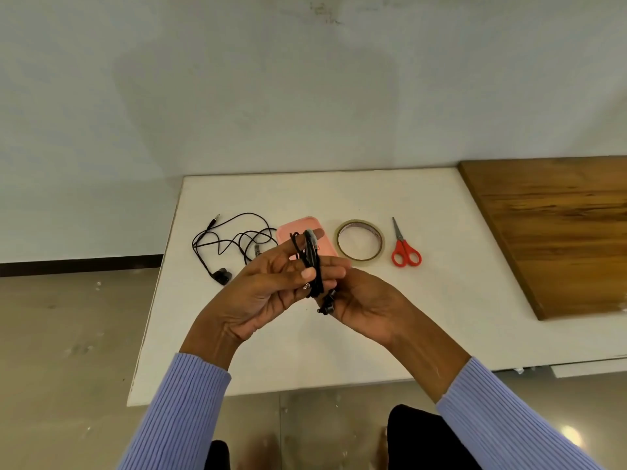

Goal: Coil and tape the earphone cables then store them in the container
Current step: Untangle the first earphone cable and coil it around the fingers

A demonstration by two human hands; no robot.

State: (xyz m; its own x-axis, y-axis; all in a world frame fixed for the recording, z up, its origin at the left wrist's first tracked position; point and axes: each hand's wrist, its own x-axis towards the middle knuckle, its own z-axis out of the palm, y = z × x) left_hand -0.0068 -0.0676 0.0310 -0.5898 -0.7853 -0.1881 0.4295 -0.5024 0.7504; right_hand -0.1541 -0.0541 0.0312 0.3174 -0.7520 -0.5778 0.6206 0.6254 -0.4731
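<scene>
My left hand (pixel 271 283) fingers (pixel 298 245) wear the coiled earphone cable (pixel 312 262); right hand (pixel 366 300) pinches its earbuds (pixel 327 308). Reaching for tape (pixel 359 244), I risk loops slipping off.

Both hands hold a coiled black earphone cable (pixel 312 262) above the white table (pixel 424 317): left hand (pixel 268 293) pinches it, right hand (pixel 363 303) grips its earbud end.

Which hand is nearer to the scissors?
Right. The right hand is below and left of the scissors, with bare table between. The left hand is farther left, beyond the coiled cable.
</scene>
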